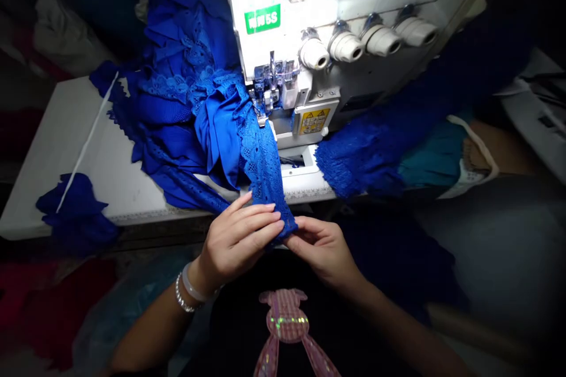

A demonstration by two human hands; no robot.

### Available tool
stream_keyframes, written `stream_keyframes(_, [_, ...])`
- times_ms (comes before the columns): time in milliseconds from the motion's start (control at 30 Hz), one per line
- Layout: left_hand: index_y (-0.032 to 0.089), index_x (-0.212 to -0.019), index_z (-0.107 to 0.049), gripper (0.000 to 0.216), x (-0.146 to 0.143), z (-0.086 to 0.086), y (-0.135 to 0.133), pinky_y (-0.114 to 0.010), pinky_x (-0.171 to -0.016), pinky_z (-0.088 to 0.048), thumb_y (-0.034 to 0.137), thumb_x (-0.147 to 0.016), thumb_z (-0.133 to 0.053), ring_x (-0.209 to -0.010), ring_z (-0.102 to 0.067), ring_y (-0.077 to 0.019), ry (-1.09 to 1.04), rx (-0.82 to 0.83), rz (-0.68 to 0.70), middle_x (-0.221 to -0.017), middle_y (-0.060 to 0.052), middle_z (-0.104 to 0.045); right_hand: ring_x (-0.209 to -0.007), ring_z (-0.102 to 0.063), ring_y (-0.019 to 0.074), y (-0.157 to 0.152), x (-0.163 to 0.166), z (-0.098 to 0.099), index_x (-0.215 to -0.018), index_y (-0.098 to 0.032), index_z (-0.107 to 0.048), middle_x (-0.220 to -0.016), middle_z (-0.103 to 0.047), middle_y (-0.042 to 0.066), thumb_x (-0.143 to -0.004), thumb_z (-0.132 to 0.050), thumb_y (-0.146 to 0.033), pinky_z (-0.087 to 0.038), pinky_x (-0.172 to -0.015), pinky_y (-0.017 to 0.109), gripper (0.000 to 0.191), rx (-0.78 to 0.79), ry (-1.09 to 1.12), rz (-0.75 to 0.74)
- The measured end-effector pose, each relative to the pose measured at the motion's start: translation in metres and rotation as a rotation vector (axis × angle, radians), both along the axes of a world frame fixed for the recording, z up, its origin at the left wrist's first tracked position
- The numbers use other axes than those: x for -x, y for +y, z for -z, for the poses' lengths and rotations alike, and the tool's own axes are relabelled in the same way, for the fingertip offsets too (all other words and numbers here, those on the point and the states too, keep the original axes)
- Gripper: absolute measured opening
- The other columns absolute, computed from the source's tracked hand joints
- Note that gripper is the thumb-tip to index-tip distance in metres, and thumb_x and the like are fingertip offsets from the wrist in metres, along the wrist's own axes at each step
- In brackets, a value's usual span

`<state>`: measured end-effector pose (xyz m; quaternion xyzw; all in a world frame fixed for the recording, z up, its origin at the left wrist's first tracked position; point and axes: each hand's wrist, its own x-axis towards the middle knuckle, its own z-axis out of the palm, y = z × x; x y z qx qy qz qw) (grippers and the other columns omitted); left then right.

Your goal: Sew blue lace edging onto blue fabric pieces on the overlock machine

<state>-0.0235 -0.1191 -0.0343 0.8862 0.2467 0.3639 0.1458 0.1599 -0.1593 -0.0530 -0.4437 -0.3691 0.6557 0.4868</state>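
A strip of blue lace trim [267, 168] runs from beneath the presser foot [262, 119] of a white sewing machine [283, 29] toward me. My left hand [236, 238] lies across its near end, fingers stretched over the top and the thumb hidden, apparently holding it from below. At the strip's near corner, my right hand [325, 250] pinches the lace between thumb and forefinger. Smooth blue fabric [225, 135] lies gathered left of the strip, joined or overlapping with it; I cannot tell which.
More blue lace fabric [168, 94] is heaped on the white table [57, 129] at left. A white cord-like strip [88, 138] crosses the tabletop. Blue lace [354, 159] and teal fabric [433, 162] lie right of the machine. Thread tension knobs [347, 47] stick out from its front.
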Motion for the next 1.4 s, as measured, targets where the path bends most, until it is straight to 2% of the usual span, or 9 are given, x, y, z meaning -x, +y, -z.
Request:
stream_keyframes(167, [0.012,-0.112,-0.064,0.028,0.002,-0.005,-0.002,-0.046,-0.107,-0.048,0.003,-0.086,-0.059,-0.108,-0.067,-0.0195,-0.062,0.021,-0.016,-0.105,-0.01,-0.073,-0.074,-0.07,0.0126,-0.005,0.003,-0.006,-0.087,-0.02,-0.071,-0.081,-0.075,0.0,-0.077,-0.078,-0.026,-0.057,-0.076,0.024,0.014,-0.024,0.148,0.07])
stream_keyframes(333, [0.018,-0.114,-0.063,0.032,-0.007,-0.03,0.002,-0.04,-0.102,-0.054,0.0,-0.088,-0.057,-0.102,-0.069,-0.0165,-0.237,0.104,-0.139,-0.108,-0.004,-0.072,-0.063,-0.069,0.0115,0.001,-0.01,-0.018,-0.082,-0.021,-0.074,-0.073,-0.074,-0.002,-0.072,-0.081,-0.024,-0.057,-0.064,0.023,0.013,0.064,0.476,-0.101])
stream_keyframes(467, [0.017,-0.107,-0.06,0.015,-0.017,-0.03,0.039,-0.03,-0.089,-0.057,0.014,-0.093,-0.055,-0.093,-0.071,-0.0155,-0.254,0.051,-0.355,-0.102,-0.005,-0.073,-0.074,-0.07,0.0127,0.015,-0.02,-0.015,-0.079,-0.019,-0.075,-0.079,-0.075,0.0,-0.067,-0.082,-0.022,-0.056,-0.075,0.023,0.014,0.065,0.443,-0.06])
stream_keyframes(567, [0.015,-0.103,-0.058,0.016,-0.014,-0.019,0.08,-0.022,-0.067,-0.055,0.028,-0.097,-0.051,-0.068,-0.067,-0.0112,-0.199,-0.016,-0.524,-0.09,-0.005,-0.07,-0.075,-0.07,0.0158,0.02,-0.023,-0.006,-0.083,-0.022,-0.074,-0.079,-0.074,-0.001,-0.066,-0.079,-0.03,-0.058,-0.071,0.027,0.019,0.115,0.557,0.032])
stream_keyframes(800, [0.017,-0.098,-0.056,0.023,0.006,-0.017,0.123,-0.027,-0.066,-0.054,0.039,-0.097,-0.049,-0.063,-0.062,-0.0127,-0.266,0.12,-0.526,-0.073,-0.001,-0.063,-0.053,-0.064,0.0142,0.01,-0.016,0.009,-0.088,-0.02,-0.069,-0.066,-0.07,-0.001,-0.072,-0.078,-0.033,-0.055,-0.053,0.026,0.023,0.131,0.329,0.055])
stream_keyframes(900, [0.017,-0.098,-0.057,0.02,0.006,-0.024,0.11,-0.027,-0.069,-0.056,0.035,-0.097,-0.051,-0.069,-0.066,-0.014,-0.283,0.092,-0.518,-0.076,-0.002,-0.067,-0.06,-0.066,0.0128,-0.003,-0.005,0.011,-0.085,-0.018,-0.071,-0.069,-0.071,0.0,-0.076,-0.077,-0.035,-0.056,-0.064,0.024,0.019,0.068,0.137,0.142])
stream_keyframes(1000, [0.018,-0.101,-0.062,0.011,0.002,-0.03,0.068,-0.026,-0.076,-0.058,0.024,-0.092,-0.061,-0.081,-0.071,-0.0141,-0.272,-0.061,-0.491,-0.089,-0.002,-0.072,-0.061,-0.067,0.013,-0.017,0.001,0.006,-0.082,-0.018,-0.074,-0.067,-0.072,0.0,-0.077,-0.076,-0.033,-0.056,-0.063,0.022,0.016,0.047,-0.064,0.189])
stream_keyframes(1167, [0.017,-0.111,-0.065,0.027,-0.007,-0.022,-0.014,-0.04,-0.103,-0.051,0.008,-0.085,-0.065,-0.106,-0.068,-0.0194,-0.027,-0.084,-0.05,-0.106,-0.006,-0.074,-0.073,-0.073,0.0161,-0.032,0.002,-0.009,-0.099,-0.019,-0.071,-0.082,-0.077,0.003,-0.085,-0.068,-0.031,-0.06,-0.072,0.025,0.018,-0.022,-0.055,0.107])
stream_keyframes(1400, [0.016,-0.11,-0.066,0.029,-0.011,-0.008,-0.035,-0.039,-0.099,-0.053,0.006,-0.083,-0.067,-0.105,-0.068,-0.0194,-0.07,-0.048,-0.143,-0.104,-0.008,-0.074,-0.084,-0.073,0.0168,-0.042,0.011,-0.015,-0.134,-0.022,-0.049,-0.093,-0.075,0.004,-0.092,-0.06,-0.029,-0.059,-0.083,0.03,0.044,-0.114,-0.052,0.095])
